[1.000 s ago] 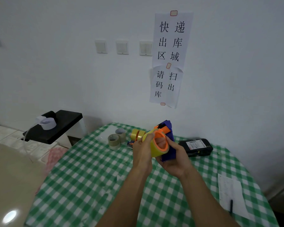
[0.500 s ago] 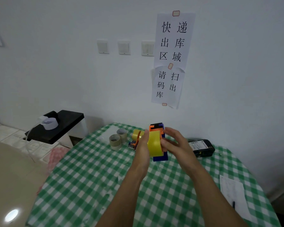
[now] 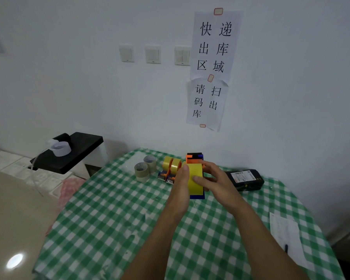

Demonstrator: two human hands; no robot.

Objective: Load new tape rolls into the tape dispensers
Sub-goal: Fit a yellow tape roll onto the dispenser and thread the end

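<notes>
- A person's two bare forearms reach forward over a green-and-white checked surface (image 3: 113,229), the hands meeting above its far half.
- Held upright between the hands, clear of the surface, is a blue-and-orange tape dispenser (image 3: 194,157) with a yellow tape roll (image 3: 194,184) seated on it. The roll's broad band faces the camera.
- The left hand (image 3: 180,186) is seen edge-on and clasps the roll from the left, thumb laid up along its rim. Its other fingers are hidden behind the dispenser.
- The right hand (image 3: 215,179) closes in from the right, thumb over the roll's upper edge and a fingertip pressed onto the yellow band, so the roll is pinched.
- Just behind the left hand, two loaded dispensers (image 3: 171,168) stand side by side on the surface, with two brown tape rolls (image 3: 144,168) near them.
- A black handheld scanner (image 3: 249,179) lies to the right, and a sheet of paper (image 3: 284,231) with a pen (image 3: 286,248) lies at the right edge.
- Printed notices (image 3: 212,63) hang on the wall above.
</notes>
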